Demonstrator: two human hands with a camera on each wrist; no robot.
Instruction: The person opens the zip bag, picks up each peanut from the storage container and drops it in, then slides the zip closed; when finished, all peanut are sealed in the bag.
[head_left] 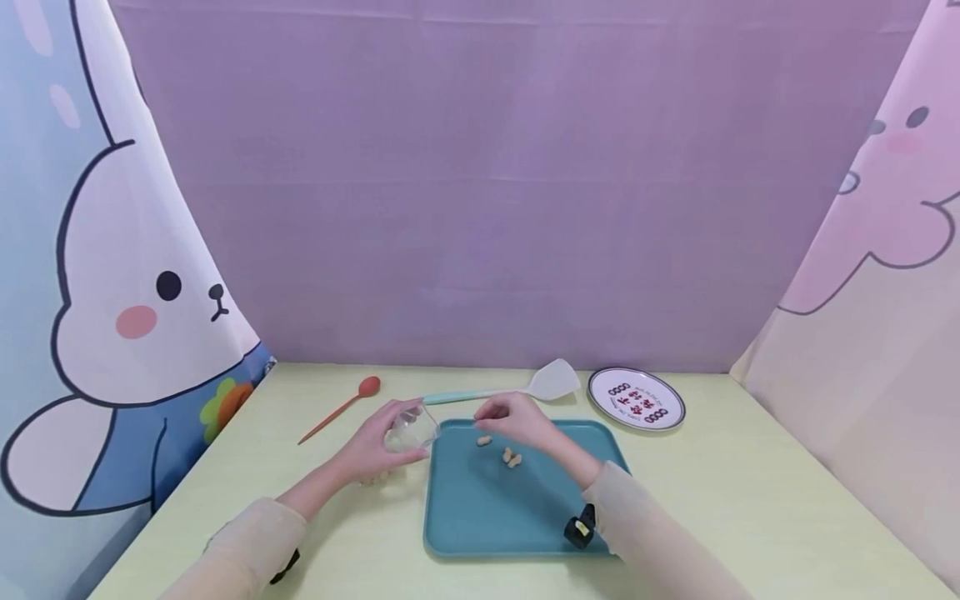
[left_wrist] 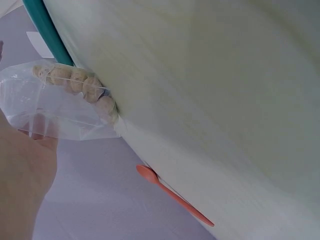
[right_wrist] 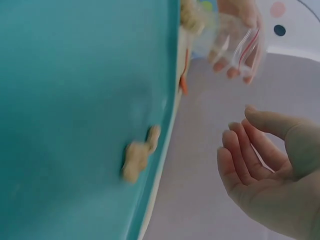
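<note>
Recorded left hand gripping a clear plastic bag just off the left edge of a teal tray. Spotted a row of peanuts along the bottom of the bag and, in the right wrist view, a red stripe near its mouth. Could not tell bag touching the bench from bag hanging just above it.

Found right hand over the far part of the tray, fingers loosely bent in a relaxed curve, thumb tip close to the fingertips. Counted three loose peanuts on the tray: two side by side, one a little to the left and nearer the far rim.

Noted a spatula lying beyond the tray, mint handle to the left, white head to the right. Marked an orange-red spoon beyond the left hand, bowl pointing away. Logged a white plate, dark-rimmed, red-lettered, near the spatula's head. Saw purple cloth hanging behind.
</note>
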